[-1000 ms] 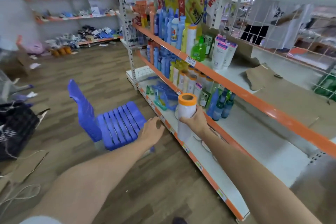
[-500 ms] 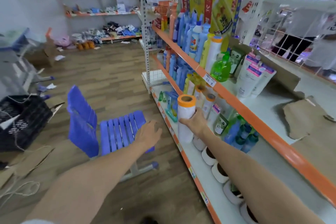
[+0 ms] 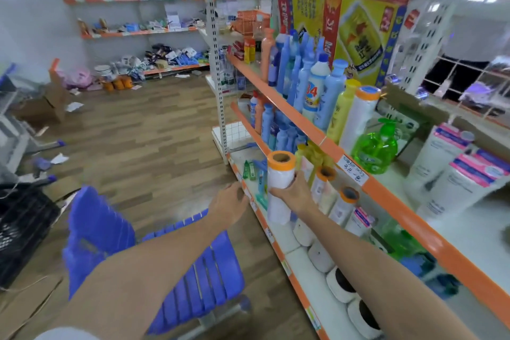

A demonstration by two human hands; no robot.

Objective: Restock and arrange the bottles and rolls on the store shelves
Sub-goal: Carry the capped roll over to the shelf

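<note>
Blue chair (image 3: 176, 262) beside shelf (image 3: 278, 250), below left hand (image 3: 230, 205)

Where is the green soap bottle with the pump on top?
The green pump bottle stands on the upper orange-edged shelf, on the right of the head view, just right of a white roll with an orange top and left of the white tubes with pink caps.

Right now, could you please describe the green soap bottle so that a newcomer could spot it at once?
Find the shelf unit with orange edges on the right. On its upper shelf, just past the row of tall blue bottles, stands the soap bottle. It alone is squat, clear bright green and pump-topped, beside a tall white roll.
</note>
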